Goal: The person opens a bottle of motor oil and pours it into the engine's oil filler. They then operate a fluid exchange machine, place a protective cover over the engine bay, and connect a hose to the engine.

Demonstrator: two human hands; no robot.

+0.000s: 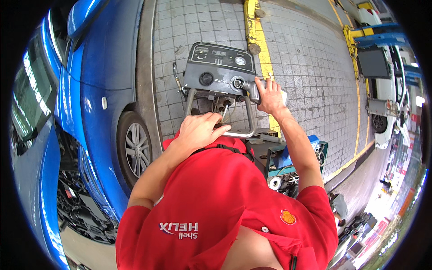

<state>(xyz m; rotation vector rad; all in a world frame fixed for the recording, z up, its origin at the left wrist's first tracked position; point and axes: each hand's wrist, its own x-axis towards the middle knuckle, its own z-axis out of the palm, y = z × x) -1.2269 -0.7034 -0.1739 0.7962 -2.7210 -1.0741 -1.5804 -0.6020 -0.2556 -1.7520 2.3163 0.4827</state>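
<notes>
The right hand grips a grey bottle, tilted with its neck at the round filler port of the grey machine; the bottle's contents are hidden. The left hand is partly curled beside the tubular handle — whether it holds anything cannot be told; a blue car and metal rail bound the left side; tiled floor lies open beyond the yellow line at right.
</notes>
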